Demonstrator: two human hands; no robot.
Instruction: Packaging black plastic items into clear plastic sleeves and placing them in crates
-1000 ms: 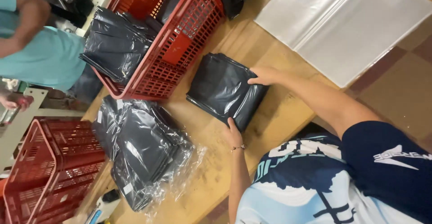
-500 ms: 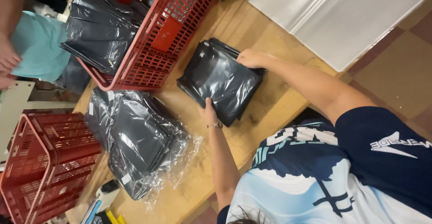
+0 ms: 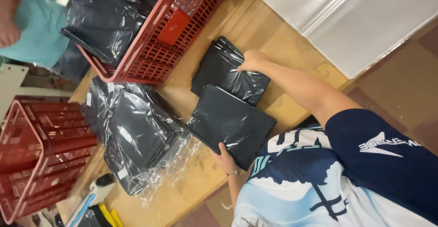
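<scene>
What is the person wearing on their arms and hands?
Both hands are bare, with no gloves. The left hand has a thin bracelet at the wrist. The right hand has nothing on it, and that forearm is uncovered up to a short navy sleeve with a white printed mark. The shirt is navy, white and pale blue.

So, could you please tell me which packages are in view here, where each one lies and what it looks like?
Flat black bagged package: table edge, left hand holds its corner.
Second black package: beyond it, partly underneath, right hand on it.
Stack of clear-wrapped dark packages: table, beside them.
Black packages: inside the red basket.
</scene>
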